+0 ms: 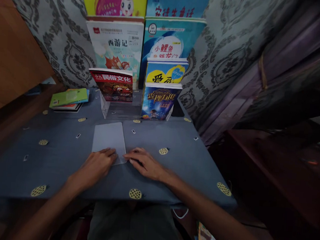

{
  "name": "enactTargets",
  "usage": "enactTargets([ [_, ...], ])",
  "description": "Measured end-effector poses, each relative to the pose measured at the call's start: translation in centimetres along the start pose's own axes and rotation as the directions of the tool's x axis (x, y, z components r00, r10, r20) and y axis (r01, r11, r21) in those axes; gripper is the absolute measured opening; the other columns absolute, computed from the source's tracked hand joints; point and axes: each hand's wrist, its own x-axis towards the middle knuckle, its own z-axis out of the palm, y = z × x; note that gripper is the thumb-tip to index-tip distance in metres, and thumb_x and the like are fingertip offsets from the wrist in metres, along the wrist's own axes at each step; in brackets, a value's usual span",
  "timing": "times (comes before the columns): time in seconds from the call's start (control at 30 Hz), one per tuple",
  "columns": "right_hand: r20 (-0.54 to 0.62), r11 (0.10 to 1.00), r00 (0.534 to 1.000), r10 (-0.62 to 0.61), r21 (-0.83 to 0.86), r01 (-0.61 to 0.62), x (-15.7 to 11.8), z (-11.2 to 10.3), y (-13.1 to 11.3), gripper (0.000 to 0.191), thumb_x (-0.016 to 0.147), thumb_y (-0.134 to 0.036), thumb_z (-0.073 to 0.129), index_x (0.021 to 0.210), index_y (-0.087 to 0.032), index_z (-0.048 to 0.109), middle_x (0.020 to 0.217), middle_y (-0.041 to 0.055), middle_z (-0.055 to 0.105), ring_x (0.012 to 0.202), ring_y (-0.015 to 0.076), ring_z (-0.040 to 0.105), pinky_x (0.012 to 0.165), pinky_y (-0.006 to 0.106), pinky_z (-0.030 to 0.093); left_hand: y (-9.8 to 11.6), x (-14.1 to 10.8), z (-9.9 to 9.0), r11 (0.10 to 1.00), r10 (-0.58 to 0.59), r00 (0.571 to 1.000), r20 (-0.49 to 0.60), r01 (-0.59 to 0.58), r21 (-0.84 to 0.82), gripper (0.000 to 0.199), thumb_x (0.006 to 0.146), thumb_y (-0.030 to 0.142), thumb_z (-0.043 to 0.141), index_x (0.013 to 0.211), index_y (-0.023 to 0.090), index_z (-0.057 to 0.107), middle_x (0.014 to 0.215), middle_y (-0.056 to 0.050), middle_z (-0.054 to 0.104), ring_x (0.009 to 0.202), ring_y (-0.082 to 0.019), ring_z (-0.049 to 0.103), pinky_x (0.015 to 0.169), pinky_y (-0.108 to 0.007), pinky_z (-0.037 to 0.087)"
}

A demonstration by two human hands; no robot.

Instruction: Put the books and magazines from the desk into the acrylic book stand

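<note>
A plain pale grey rectangular sheet or thin board (pixel 109 135) lies flat on the blue tablecloth in front of me; its exact kind is unclear. My left hand (pixel 100 164) rests over its lower left part, fingers laid on the surface and pointing right. My right hand (pixel 145 163) is at its lower right edge, the index fingertip touching or very near that edge and the thumb apart below. Neither hand appears to grip anything. Behind the sheet, a clear stand (pixel 116 111) holds a red-covered book (pixel 115 86) and a blue book (pixel 159 102).
Taller books, such as a pale one (pixel 118 44) and a teal one (pixel 172 36), stand at the back. A small book pile (pixel 68 98) lies at the left. A dark flat object (pixel 178 109) sits behind the blue book. The tablecloth (pixel 189 166) ends near my lap.
</note>
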Motion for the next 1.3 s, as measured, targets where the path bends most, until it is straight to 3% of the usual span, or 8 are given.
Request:
enactTargets([
  [0.2, 0.014, 0.999, 1.0, -0.022, -0.042, 0.022, 0.1, 0.0, -0.3, 0.03, 0.096, -0.02, 0.052, 0.122, -0.02, 0.067, 0.112, 0.0094, 0.07, 0.113, 0.0204, 0.058, 0.101, 0.04, 0.046, -4.3, -0.1, 0.9, 1.0, -0.004, 0.995, -0.102, 0.001, -0.03, 0.058, 0.087, 0.0, 0.04, 0.136, 0.026, 0.056, 0.145, -0.008, 0.056, 0.128, -0.023, 0.057, 0.098, -0.037, 0.052],
  [0.3, 0.008, 0.997, 0.999, -0.033, -0.075, 0.033, 0.3, 0.2, 0.0, 0.028, 0.095, -0.021, 0.055, 0.12, -0.019, 0.068, 0.115, 0.0103, 0.07, 0.117, 0.0207, 0.058, 0.104, 0.041, 0.045, -7.4, 0.3, 1.4, 0.996, -0.054, 0.989, -0.139, 0.063, 0.065, 0.069, 0.086, -0.004, 0.035, 0.146, 0.027, 0.045, 0.153, -0.009, 0.046, 0.14, -0.025, 0.046, 0.106, -0.044, 0.046],
  [0.43, 0.046, 0.987, 0.996, -0.074, -0.137, 0.08, 1.0, 0.4, 0.4, 0.032, 0.092, -0.028, 0.063, 0.123, -0.02, 0.066, 0.134, 0.0108, 0.063, 0.134, 0.0231, 0.048, 0.114, 0.046, 0.035, -10.0, 1.1, 1.4, 0.977, 0.043, 0.993, -0.106, -0.02, 0.21, 0.077, 0.086, -0.005, 0.031, 0.152, 0.034, 0.035, 0.156, -0.009, 0.041, 0.144, -0.027, 0.039, 0.108, -0.052, 0.042],
  [0.63, 0.044, 0.983, 0.999, -0.006, -0.184, 0.014, 2.9, 0.5, 1.3, 0.046, 0.092, -0.039, 0.064, 0.134, -0.021, 0.06, 0.148, 0.0144, 0.051, 0.142, 0.0256, 0.041, 0.119, 0.05, 0.028, -11.0, 2.7, 2.2, 0.931, 0.234, 0.966, -0.109, -0.19, 0.312, 0.075, 0.085, -0.004, 0.037, 0.148, 0.038, 0.041, 0.151, -0.006, 0.049, 0.142, -0.025, 0.042, 0.112, -0.052, 0.04],
  [0.87, -0.038, 0.989, 0.999, -0.021, -0.145, 0.015, 3.5, 1.1, 2.7, 0.047, 0.093, -0.043, 0.061, 0.133, -0.019, 0.061, 0.144, 0.0138, 0.056, 0.14, 0.0242, 0.043, 0.119, 0.048, 0.031, -11.3, 3.0, 3.3, 0.887, 0.35, 0.928, -0.13, -0.284, 0.365, 0.073, 0.086, -0.004, 0.039, 0.15, 0.033, 0.039, 0.151, -0.008, 0.049, 0.138, -0.024, 0.047, 0.106, -0.041, 0.046],
  [1.0, -0.022, 0.993, 1.0, 0.008, -0.116, -0.011, 3.4, 0.8, 2.4, 0.048, 0.092, -0.046, 0.062, 0.132, -0.019, 0.062, 0.144, 0.0141, 0.056, 0.14, 0.0263, 0.044, 0.119, 0.049, 0.03, -12.5, 1.8, 3.6, 0.867, 0.354, 0.923, -0.152, -0.262, 0.424, 0.078, 0.085, -0.005, 0.04, 0.153, 0.031, 0.031, 0.153, -0.01, 0.046, 0.139, -0.025, 0.047, 0.108, -0.039, 0.044],
  [1.2, -0.032, 0.996, 0.999, 0.016, -0.085, -0.019, 3.5, 0.2, 1.8, 0.049, 0.092, -0.049, 0.06, 0.132, -0.022, 0.063, 0.143, 0.0139, 0.057, 0.14, 0.0273, 0.044, 0.117, 0.05, 0.033, -14.4, 0.1, 4.1, 0.911, 0.278, 0.932, -0.234, -0.178, 0.371, 0.084, 0.085, -0.003, 0.039, 0.157, 0.035, 0.017, 0.158, -0.006, 0.038, 0.144, -0.023, 0.039, 0.112, -0.035, 0.042],
  [1.3, -0.035, 0.997, 0.999, 0.025, -0.072, -0.028, 3.5, 0.3, 1.8, 0.048, 0.092, -0.049, 0.06, 0.132, -0.022, 0.063, 0.142, 0.0134, 0.058, 0.139, 0.0276, 0.045, 0.118, 0.051, 0.031, -14.5, 0.1, 4.8, 0.922, 0.264, 0.916, -0.301, -0.148, 0.357, 0.081, 0.086, -0.003, 0.039, 0.156, 0.034, 0.021, 0.157, -0.007, 0.04, 0.143, -0.022, 0.041, 0.114, -0.038, 0.04],
])
